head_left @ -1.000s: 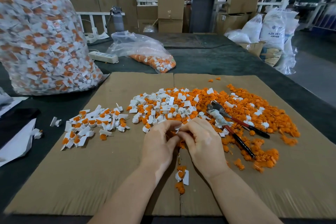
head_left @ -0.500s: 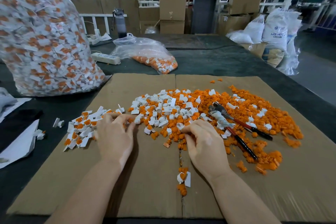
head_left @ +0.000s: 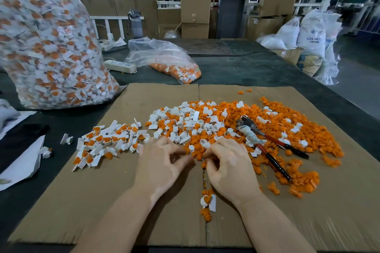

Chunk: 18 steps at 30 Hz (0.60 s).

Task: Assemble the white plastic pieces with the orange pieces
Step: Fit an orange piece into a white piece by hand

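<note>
Both hands sit low in the middle of the cardboard, right at the near edge of the mixed pile. Left hand has its fingers curled with thumb and forefinger nearly meeting; can't tell if there's a piece pinched in there, it's too small to see. Right hand is curled too, fingertips dug into the orange pieces, and whether it actually has one I can't tell either.

White pieces are heaped just past the fingers, mixed into the orange, which spreads out far to the right. Left of the left hand is a separate cluster of assembled pieces, white with orange in them. A few more bits lie between the wrists along the cardboard seam.

Pliers with red and black handles lie on the orange pile, right of the right hand. Farther back on the dark table: a big bag stuffed with finished parts at left, a smaller bag in the middle, a power strip between them.
</note>
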Motion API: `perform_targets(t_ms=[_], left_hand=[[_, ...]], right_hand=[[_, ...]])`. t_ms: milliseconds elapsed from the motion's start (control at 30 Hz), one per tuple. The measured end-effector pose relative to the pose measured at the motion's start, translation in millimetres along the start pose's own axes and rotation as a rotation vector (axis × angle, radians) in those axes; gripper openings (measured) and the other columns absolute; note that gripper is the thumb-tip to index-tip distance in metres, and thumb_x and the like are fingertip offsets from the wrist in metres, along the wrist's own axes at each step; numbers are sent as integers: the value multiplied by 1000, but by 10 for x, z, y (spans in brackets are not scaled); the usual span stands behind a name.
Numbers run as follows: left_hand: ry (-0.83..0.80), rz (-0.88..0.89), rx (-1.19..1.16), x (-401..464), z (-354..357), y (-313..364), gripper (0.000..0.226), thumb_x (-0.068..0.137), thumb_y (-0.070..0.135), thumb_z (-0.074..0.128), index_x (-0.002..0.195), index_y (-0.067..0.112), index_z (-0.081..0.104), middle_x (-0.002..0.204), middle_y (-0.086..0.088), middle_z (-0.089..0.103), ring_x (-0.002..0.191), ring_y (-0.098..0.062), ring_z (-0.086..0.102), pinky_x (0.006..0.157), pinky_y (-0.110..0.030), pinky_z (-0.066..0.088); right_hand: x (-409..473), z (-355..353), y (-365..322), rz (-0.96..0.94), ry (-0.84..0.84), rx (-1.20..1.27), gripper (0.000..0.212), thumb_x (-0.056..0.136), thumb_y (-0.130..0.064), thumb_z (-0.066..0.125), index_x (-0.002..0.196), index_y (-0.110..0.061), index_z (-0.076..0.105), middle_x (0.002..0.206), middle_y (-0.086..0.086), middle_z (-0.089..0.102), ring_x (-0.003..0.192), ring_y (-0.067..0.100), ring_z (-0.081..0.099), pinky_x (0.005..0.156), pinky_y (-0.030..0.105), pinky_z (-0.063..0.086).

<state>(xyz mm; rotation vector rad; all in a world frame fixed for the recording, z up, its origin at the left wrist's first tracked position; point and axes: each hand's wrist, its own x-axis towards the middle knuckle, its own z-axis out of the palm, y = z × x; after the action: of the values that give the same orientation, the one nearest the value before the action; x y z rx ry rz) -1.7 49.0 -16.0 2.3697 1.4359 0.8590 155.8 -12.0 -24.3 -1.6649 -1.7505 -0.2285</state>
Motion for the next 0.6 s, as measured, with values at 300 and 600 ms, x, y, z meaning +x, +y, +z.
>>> perform_targets(t_ms=[300,600], left_hand=[[-117,-49,-274,-9,26,62,17,77,37,72,78,49,60,86,22,58,94,-8,49,91,-39,38],[-118,-99,-556,-56,-42,39,23,81,20,71,83,42,66,79,20,66,76,10,57,66,-1,38]], right_hand=[[12,-6,6,21,46,80,14,70,-1,68,70,-14,62,72,-4,57,75,17,54,67,34,47],[12,-5,11,30,58,96,15,70,1,69,71,-13,63,72,-3,58,74,18,55,66,38,49]])
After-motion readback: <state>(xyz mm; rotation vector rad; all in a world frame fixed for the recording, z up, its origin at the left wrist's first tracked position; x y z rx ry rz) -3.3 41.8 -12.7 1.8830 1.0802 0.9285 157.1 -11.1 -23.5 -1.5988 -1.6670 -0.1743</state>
